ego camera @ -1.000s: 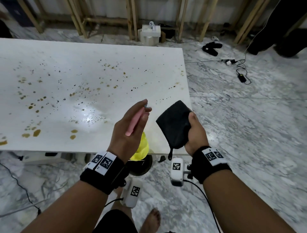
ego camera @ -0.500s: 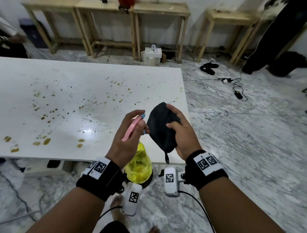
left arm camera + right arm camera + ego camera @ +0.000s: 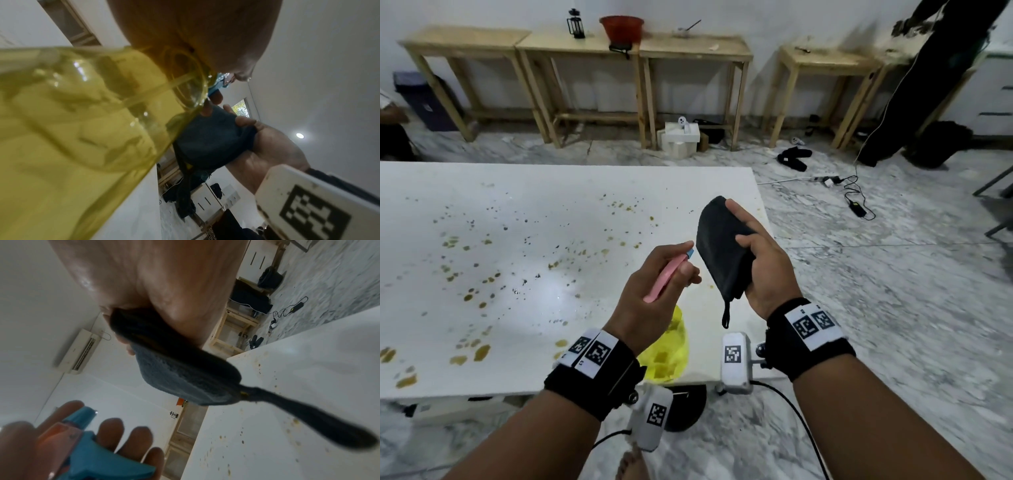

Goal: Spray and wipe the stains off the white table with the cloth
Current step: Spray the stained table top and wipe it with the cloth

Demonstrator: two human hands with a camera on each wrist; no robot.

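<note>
My left hand (image 3: 654, 277) grips a spray bottle (image 3: 666, 356) with a yellow body, pink top and blue nozzle, held above the near right part of the white table (image 3: 517, 240). The nozzle (image 3: 690, 253) points at a folded dark cloth (image 3: 719, 246), which my right hand (image 3: 760, 260) holds upright just to its right, thumb and fingers on it. A loop tag (image 3: 726, 315) hangs from the cloth. Brown and yellow stains (image 3: 479, 298) dot the table. In the right wrist view the blue trigger (image 3: 98, 456) lies under my left fingers (image 3: 127, 439), the cloth (image 3: 180, 378) above.
Wooden side tables (image 3: 619, 51) line the far wall, one carrying a red bowl (image 3: 621, 29) and a black press pot (image 3: 576, 23). White boxes (image 3: 681, 137), black slippers (image 3: 794, 157) and a cable with an adapter (image 3: 856, 202) lie on the marble floor right of the table.
The view has tilted up, showing the far wall. My right hand brought the cloth left and up to the nozzle, fingers spreading over it. The bottle stays in my left hand.
</note>
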